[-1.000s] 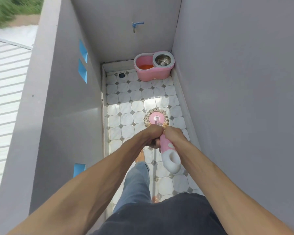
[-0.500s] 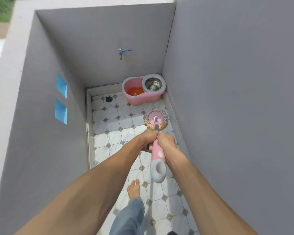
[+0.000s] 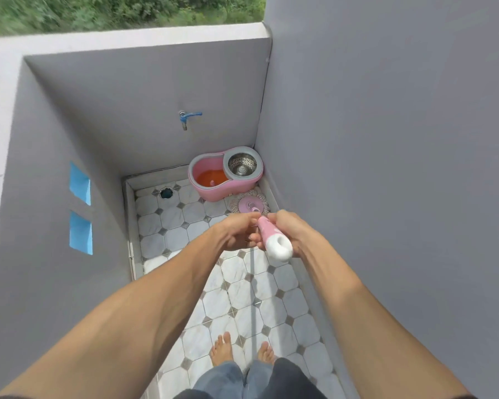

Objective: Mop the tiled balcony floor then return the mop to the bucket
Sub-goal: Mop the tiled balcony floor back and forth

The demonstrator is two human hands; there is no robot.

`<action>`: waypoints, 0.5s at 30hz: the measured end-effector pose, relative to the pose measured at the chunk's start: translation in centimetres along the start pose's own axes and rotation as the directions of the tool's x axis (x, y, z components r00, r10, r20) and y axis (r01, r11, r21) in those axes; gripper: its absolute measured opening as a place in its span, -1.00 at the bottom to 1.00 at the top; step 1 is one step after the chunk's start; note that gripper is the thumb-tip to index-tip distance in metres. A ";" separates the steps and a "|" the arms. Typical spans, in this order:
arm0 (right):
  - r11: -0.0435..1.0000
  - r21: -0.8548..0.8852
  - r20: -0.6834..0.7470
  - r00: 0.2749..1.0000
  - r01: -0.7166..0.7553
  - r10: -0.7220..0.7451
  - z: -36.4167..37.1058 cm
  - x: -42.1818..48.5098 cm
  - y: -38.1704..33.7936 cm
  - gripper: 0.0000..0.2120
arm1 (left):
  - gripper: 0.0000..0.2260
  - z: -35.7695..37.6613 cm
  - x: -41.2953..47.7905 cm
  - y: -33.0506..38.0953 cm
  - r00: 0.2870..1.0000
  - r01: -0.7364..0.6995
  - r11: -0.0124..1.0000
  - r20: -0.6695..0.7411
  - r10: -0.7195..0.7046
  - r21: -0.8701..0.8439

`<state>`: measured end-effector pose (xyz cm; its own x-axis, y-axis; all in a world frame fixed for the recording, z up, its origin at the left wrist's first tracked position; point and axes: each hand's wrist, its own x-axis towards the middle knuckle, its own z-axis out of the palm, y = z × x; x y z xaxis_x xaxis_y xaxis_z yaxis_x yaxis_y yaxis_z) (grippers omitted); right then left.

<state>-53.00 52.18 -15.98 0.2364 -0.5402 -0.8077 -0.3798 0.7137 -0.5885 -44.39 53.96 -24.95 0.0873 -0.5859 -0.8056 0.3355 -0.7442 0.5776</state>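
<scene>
A pink and white mop handle (image 3: 273, 240) points up toward me. My left hand (image 3: 236, 233) grips it on the left and my right hand (image 3: 293, 230) grips it on the right. The round mop head (image 3: 249, 203) with pale strands lies flat on the tiled floor (image 3: 242, 295), right in front of the pink bucket (image 3: 213, 190). The bucket stands in the far right corner, with orange water in its left half and a steel spinner basket (image 3: 242, 165) in its right half.
Grey walls close in the narrow balcony on the left, far end and right. A blue tap (image 3: 188, 116) sticks out of the far wall. A floor drain (image 3: 166, 193) sits at the far left. My bare feet (image 3: 242, 351) stand on the near tiles.
The mop head has slid across the tiles from mid-floor to the bucket's front. My view has tilted up, and both hands have stayed on the handle.
</scene>
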 end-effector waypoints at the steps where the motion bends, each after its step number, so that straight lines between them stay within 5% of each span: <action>1: 1.000 -0.009 0.024 1.000 0.018 -0.018 -0.6 -0.3 -1.1 -0.69 | -0.62 -0.1 -0.3 0.6 0.999 -0.043 0.999 -0.018 0.043 0.008; 4: 0.997 0.000 0.112 0.991 0.074 -0.074 -2.6 -0.9 -4.1 -0.82 | -0.81 -1.6 -0.8 3.6 0.996 -0.058 0.994 0.058 0.064 -0.090; 9: 0.944 -0.193 0.102 0.963 0.266 -0.251 -2.9 -0.9 -8.9 -0.77 | -0.55 -2.6 -0.6 8.7 0.968 -0.244 0.952 0.104 0.228 0.186; 12: 0.882 -0.318 -0.017 0.928 0.348 -0.373 -2.8 0.9 -10.8 -0.65 | -0.57 -3.2 0.5 11.8 0.947 -0.318 0.902 0.149 0.285 0.293; 15: 0.743 -0.532 -0.158 0.815 0.405 -0.557 -2.7 2.7 -12.8 -0.79 | -0.68 -2.7 1.8 14.6 0.929 -0.369 0.857 0.156 0.335 0.358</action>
<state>-49.95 40.43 -10.52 0.2632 -0.9084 -0.3249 -0.6627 0.0745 -0.7452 -36.75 42.89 -18.36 0.0469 -0.8438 -0.5346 -0.0806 -0.5366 0.8400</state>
